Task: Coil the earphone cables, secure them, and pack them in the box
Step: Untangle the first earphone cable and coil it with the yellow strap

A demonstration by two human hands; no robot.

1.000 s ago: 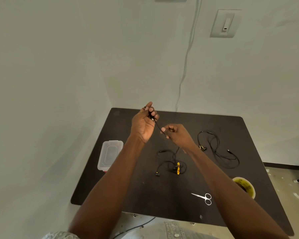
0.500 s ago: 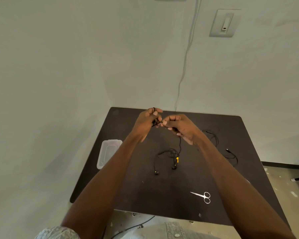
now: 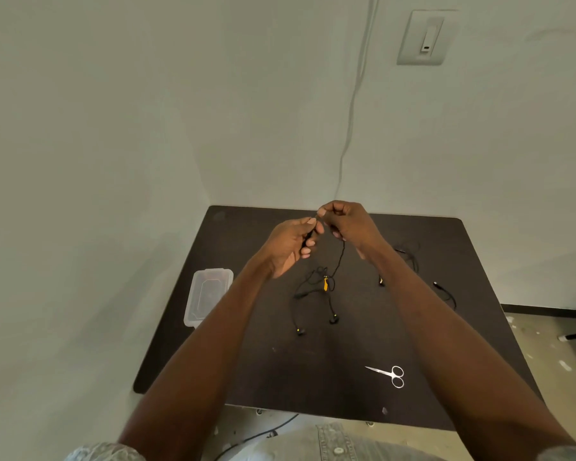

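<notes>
Both hands are raised above the middle of the black table. My left hand grips the coiled end of a black earphone cable in its curled fingers. My right hand pinches the same cable just above and to the right, its fingertips touching the left hand. The cable hangs down from the right hand to an orange piece and two earbuds lying on the table. A second black earphone set lies further right, partly hidden by my right forearm. The clear plastic box sits at the table's left edge.
Small silver scissors lie at the front right of the table. The table stands in a corner, with walls close at the left and back. A thin wire runs down the back wall. A dark cord lies on the floor under the front edge.
My right hand has risen and moved up over the left hand's fingertips, drawing the cable higher. My left hand has lowered a little. The loose earbuds have been dragged slightly along the table.
</notes>
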